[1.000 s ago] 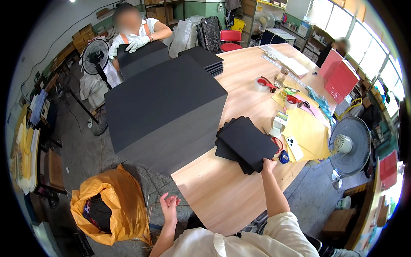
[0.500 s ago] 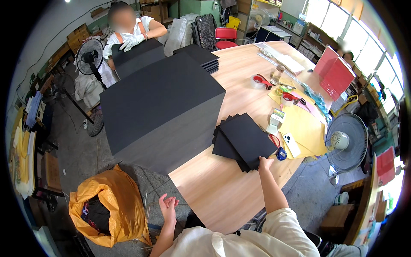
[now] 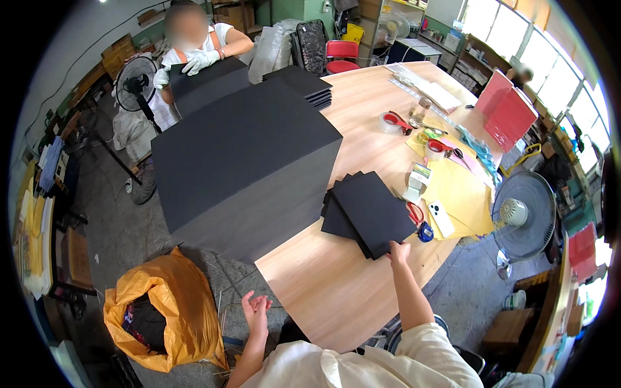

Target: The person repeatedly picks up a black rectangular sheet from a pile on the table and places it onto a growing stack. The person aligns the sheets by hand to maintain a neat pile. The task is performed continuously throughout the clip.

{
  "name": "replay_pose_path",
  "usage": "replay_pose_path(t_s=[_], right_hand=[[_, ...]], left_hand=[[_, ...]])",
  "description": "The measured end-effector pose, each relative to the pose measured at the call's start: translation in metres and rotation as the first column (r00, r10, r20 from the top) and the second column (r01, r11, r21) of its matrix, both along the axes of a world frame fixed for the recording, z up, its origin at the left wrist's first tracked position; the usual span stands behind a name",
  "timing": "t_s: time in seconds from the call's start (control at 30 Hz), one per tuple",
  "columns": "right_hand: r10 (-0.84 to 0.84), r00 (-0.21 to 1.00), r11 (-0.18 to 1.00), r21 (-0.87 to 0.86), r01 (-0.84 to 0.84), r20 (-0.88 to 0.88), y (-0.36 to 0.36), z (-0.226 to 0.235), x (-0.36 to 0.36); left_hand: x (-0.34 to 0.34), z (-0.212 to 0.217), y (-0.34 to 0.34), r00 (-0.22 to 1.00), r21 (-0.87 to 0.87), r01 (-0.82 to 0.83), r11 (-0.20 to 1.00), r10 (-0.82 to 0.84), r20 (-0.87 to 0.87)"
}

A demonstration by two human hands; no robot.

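Several flat black sheets point(image 3: 373, 210) lie fanned in a small pile on the light wood table point(image 3: 323, 284). At the near right corner of the top sheet, my right hand point(image 3: 398, 251) is closed on its edge, thumb and fingers pinching it. My left hand point(image 3: 257, 312) hovers past the table's left edge, fingers apart and slightly curled, holding nothing. A big block of stacked black sheets point(image 3: 246, 155) stands just left of the pile. Beside the pile's right corner are red-handled scissors point(image 3: 414, 212) and a blue tape measure point(image 3: 425, 233).
Yellow envelopes point(image 3: 459, 200), a white phone point(image 3: 442, 218) and tape dispensers point(image 3: 440, 149) lie on the table's right. An orange sack point(image 3: 171, 310) stands on the floor at left. Fans point(image 3: 522, 213) flank the table. Across the block, a gloved person point(image 3: 200, 61) leans on more black sheets.
My right hand has shifted very slightly left at the sheet's corner. My left hand is nearly still. The person opposite has raised one gloved hand beside the sheets.
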State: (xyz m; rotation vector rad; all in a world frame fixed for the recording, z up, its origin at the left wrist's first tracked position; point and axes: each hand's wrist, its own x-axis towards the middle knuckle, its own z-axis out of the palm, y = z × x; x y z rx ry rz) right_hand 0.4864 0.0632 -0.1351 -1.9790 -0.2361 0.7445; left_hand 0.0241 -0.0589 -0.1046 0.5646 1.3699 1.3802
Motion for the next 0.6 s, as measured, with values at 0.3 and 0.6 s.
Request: replay_pose_path(t_s=[0.3,0.6], right_hand=[[0.088,0.835,0.894,0.326,-0.307,0.544,0.011,0.089,-0.037],[0.07,-0.088,-0.167,-0.076,-0.983,0.994,0.053,0.406,-0.254]], left_hand=[[-0.017,0.108,0.053,0.939,0.496,-0.193,0.847,0.306,-0.159],[-0.023,0.24,0.122,0.758,0.856,-0.012,0.518,0.563,-0.33]])
